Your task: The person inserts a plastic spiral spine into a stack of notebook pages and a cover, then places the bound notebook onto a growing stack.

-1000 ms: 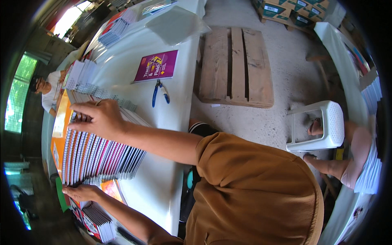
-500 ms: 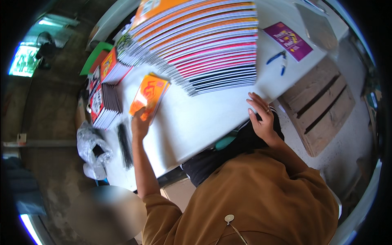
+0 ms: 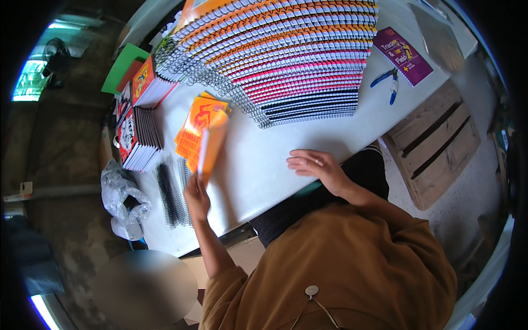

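My left hand [image 3: 197,197] pinches the lower end of an orange booklet [image 3: 214,144], which is tilted up off the table. Just behind it lies a small, slightly spread pile of orange booklets [image 3: 193,120]. Beside that hand are loose dark binding coils [image 3: 169,192]. My right hand [image 3: 316,165] holds nothing; its fingers stretch leftward above the table near the front edge. Beyond both hands, a long overlapping row of coil-bound booklets [image 3: 308,71] fans across the table, with orange, pink and black edges.
On the right of the white table [image 3: 264,165] lie blue-handled pliers [image 3: 394,88] and a purple coil-bound booklet [image 3: 410,60]. Red-covered booklet stacks [image 3: 127,135] stand at the left, with a clear plastic bag [image 3: 125,203] nearer me. A wooden pallet [image 3: 434,143] is at the right.
My left hand has drawn an orange booklet up off the pile and toward me. My right hand has moved left over the table. The view has shifted slightly.
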A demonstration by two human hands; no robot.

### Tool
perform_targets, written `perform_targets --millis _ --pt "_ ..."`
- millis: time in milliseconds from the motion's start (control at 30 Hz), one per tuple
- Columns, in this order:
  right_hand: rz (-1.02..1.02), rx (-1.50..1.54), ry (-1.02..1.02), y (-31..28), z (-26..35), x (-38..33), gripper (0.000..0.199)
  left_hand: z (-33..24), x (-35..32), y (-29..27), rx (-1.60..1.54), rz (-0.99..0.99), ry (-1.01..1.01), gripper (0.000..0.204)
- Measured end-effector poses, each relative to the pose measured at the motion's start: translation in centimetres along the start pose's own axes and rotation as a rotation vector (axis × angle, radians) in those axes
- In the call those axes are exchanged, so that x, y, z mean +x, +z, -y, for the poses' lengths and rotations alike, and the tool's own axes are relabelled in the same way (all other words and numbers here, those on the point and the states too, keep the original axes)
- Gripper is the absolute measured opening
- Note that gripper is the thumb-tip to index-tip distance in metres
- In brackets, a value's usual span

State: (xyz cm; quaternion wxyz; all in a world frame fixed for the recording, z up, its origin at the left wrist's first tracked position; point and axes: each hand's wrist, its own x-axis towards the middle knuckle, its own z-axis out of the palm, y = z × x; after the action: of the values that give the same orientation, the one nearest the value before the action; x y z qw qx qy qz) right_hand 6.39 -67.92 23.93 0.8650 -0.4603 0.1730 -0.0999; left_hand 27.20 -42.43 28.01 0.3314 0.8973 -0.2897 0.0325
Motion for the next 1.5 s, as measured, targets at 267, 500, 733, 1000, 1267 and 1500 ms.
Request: perform_targets --millis 267,500,733,1000,1267,1500 --pt "0.028 0.223 0.380 4.7 -2.9 5.2 0.040 -3.3 -12.1 1.0 -0.201 0.259 0.043 0.027" --pt "0.501 -0.311 -0.271 5.8 3.7 4.7 0.018 -2.3 -9.5 1.1 -0.726 -0.179 -0.222 0.038" --pt "0.487 -0.807 -0.453 4.0 3.3 3.1 0.015 -1.2 -7.5 2.7 -0.237 -0.147 0.013 0.028" --pt "0.333 -0.665 -0.498 1.2 0.6 4.1 0.016 8.3 -2.3 0.2 0.464 -0.343 -0.356 0.026" --pt "0.431 -0.608 -0.451 3.9 2.5 5.4 0.017 5.2 -0.7 -5.9 -0.368 -0.243 -0.204 0.026" --pt "0.393 -0.725 -0.551 4.4 2.9 6.3 0.018 -2.4 -4.4 -7.9 -0.456 0.128 -0.158 0.037"
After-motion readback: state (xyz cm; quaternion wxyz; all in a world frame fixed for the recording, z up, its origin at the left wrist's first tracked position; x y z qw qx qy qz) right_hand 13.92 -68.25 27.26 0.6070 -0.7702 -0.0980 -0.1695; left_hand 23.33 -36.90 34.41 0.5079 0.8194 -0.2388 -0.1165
